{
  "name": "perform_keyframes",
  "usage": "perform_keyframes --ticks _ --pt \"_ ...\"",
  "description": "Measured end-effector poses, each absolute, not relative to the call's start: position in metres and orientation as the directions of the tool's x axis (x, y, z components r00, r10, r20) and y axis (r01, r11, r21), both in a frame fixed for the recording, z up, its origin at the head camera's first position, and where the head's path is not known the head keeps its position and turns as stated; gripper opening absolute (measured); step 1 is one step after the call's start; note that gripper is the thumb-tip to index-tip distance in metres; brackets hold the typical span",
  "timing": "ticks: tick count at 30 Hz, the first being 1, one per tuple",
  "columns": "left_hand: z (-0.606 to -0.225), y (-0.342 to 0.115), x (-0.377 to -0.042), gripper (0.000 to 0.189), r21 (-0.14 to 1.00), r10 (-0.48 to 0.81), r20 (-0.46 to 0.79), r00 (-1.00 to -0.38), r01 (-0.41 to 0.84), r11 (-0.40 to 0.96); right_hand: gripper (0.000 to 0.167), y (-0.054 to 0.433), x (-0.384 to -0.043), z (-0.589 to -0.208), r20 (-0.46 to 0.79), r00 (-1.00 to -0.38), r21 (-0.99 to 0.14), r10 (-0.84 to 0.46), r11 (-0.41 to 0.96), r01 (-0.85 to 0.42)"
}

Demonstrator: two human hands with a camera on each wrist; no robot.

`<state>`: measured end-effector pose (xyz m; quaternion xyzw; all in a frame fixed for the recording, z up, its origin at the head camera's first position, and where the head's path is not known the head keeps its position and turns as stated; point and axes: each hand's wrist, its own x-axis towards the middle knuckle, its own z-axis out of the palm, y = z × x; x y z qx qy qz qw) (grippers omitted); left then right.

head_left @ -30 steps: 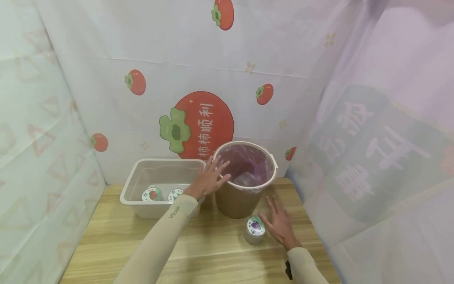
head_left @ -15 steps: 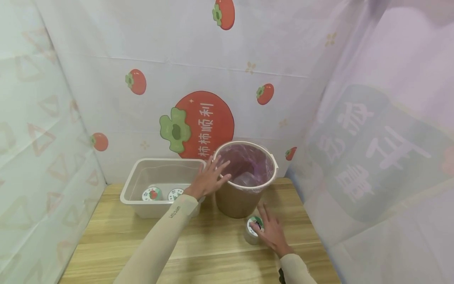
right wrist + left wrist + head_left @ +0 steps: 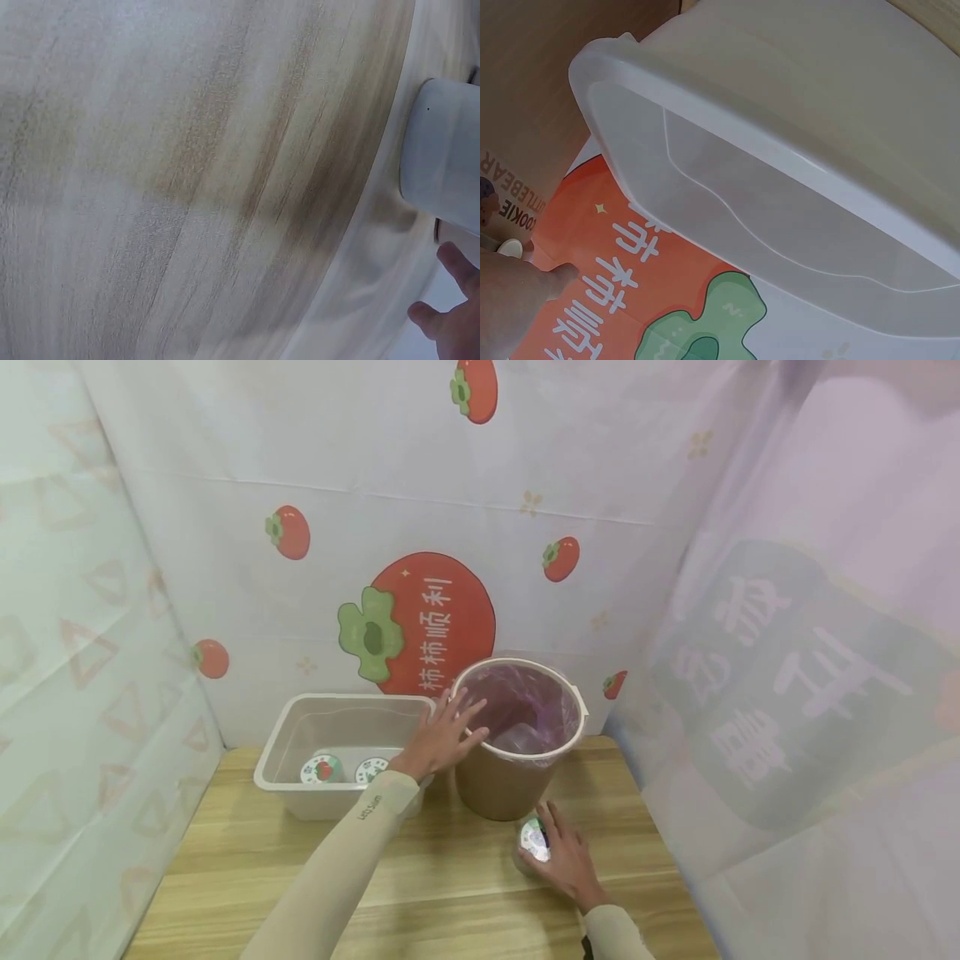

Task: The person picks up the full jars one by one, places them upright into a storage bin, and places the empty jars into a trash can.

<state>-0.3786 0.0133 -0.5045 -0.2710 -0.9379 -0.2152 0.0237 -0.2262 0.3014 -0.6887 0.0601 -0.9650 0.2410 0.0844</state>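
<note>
My left hand (image 3: 442,739) lies with spread fingers over the near left rim of a brown bin (image 3: 498,789) lined with a clear purplish bag. The left wrist view has part of that hand (image 3: 517,300) low at the left, by the bin's printed side. In front of the bin, a small round jar (image 3: 534,841) with a picture on its lid stands on the table. My right hand (image 3: 567,864) grips it from the right, thumb over the near side and fingers at the far side, partly hiding the lid. Two right-hand fingers (image 3: 457,262) show in the right wrist view.
Left of the bin stands a white plastic basin (image 3: 270,752) with two lidded jars inside, one showing a red fruit picture (image 3: 322,769). The wooden table (image 3: 420,902) meets printed cloth walls at the back and both sides.
My right hand has moved left from beside the jar onto it, and its fingers have closed around the lid. The left hand has stayed on the bin's rim.
</note>
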Motion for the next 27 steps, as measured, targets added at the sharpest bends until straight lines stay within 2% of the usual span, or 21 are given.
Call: perform_keyframes --ticks 6,27 --pt "-0.5074 0.0133 -0.3794 0.071 0.401 0.499 0.167 -0.85 0.521 0.754 0.103 0.3012 -0.2248 -0.6879 0.154 -0.985 -0.472 -0.075 0.87 -0.14" --pt "-0.5042 0.0129 -0.3774 0.07 0.407 0.496 0.184 -0.849 0.525 0.747 0.1 0.3042 -0.2262 -0.6826 0.228 -0.972 -0.436 -0.062 0.886 -0.159"
